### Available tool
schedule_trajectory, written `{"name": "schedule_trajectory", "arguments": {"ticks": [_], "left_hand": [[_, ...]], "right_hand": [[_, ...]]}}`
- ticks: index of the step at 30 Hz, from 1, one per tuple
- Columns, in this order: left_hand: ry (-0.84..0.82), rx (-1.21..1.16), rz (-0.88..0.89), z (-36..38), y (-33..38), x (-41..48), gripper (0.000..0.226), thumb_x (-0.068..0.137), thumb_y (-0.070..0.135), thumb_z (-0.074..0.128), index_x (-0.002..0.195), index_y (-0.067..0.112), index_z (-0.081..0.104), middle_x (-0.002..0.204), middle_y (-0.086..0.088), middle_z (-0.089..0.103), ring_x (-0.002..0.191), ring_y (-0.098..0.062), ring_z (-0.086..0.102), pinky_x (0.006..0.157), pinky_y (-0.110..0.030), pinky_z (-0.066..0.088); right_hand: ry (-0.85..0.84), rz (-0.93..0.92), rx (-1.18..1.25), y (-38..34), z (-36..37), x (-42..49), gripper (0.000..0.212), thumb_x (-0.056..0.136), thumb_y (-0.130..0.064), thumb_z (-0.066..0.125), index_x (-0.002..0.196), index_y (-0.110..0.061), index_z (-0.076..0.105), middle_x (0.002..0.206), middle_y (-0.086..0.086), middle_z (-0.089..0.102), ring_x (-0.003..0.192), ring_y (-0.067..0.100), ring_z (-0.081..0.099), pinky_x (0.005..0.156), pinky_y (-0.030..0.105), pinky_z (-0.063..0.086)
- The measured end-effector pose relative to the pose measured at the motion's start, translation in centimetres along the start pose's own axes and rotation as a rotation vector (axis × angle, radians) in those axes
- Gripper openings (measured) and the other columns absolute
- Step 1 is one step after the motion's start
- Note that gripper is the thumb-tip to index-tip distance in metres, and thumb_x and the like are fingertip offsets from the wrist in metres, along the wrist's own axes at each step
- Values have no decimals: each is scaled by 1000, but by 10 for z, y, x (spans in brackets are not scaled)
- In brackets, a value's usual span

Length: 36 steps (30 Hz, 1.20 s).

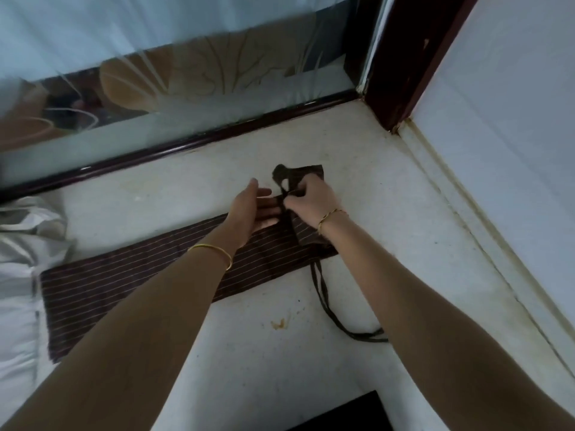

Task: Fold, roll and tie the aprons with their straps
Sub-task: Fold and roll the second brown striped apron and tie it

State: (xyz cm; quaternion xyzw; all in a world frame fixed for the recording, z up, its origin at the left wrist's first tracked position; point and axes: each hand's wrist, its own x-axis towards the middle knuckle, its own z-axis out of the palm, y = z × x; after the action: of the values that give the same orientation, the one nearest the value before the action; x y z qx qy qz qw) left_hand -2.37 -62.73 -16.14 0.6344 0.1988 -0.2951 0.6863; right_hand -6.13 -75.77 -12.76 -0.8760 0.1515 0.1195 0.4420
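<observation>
The striped apron lay folded in a long band on the pale surface. The left hand was extended, fingers straight, resting on its far end. The right hand pinched the lifted end fabric. A strap trailed loose beside it.

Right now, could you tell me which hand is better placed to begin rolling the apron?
Probably the right hand: it pinches the bunched far end of the apron, while the left hand is open beside it.
</observation>
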Motion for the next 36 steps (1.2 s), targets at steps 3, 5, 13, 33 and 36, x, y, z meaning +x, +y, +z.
{"name": "schedule_trajectory", "arguments": {"ticks": [3, 5, 13, 33, 36], "left_hand": [[-21, -62, -79, -28, -7, -2, 62, 97, 59, 23, 117, 8, 52, 111, -12, 62, 101, -26, 61, 84, -39, 52], [-54, -38, -108, -42, -11, -2, 70, 89, 69, 31, 121, 11, 52, 117, -10, 62, 109, -26, 59, 92, -40, 49], [210, 587, 98, -41, -26, -1, 50, 89, 27, 64, 128, 0, 46, 122, -13, 56, 111, -28, 55, 83, -27, 43], [361, 639, 227, -69, -43, 1, 49, 93, 15, 43, 139, 20, 28, 119, -12, 56, 82, -18, 58, 61, -29, 49], [370, 675, 262, -69, -39, 7, 34, 99, 20, 41, 131, 10, 41, 118, -13, 56, 78, -13, 53, 57, -22, 42]], "right_hand": [[-112, -46, 49, 0, 42, -6, 28, 83, -26, 66, 99, -16, 46, 86, -3, 53, 75, 10, 51, 56, 20, 34], [-229, -60, 78, 4, 60, -10, 33, 82, -30, 67, 104, -11, 52, 94, 3, 56, 85, 15, 55, 63, 21, 39], [227, -51, 81, 30, 50, -6, 27, 92, -2, 45, 111, -8, 62, 107, 7, 65, 95, 19, 62, 80, 27, 52], [-55, -211, -477, 45, 80, 5, 64, 95, -34, 51, 149, -21, 19, 158, -3, 8, 128, 21, 45, 97, 37, 46], [-9, -237, -508, 41, 84, 8, 59, 98, -28, 45, 150, -18, 19, 158, -1, 8, 114, 22, 56, 88, 35, 50]]}}
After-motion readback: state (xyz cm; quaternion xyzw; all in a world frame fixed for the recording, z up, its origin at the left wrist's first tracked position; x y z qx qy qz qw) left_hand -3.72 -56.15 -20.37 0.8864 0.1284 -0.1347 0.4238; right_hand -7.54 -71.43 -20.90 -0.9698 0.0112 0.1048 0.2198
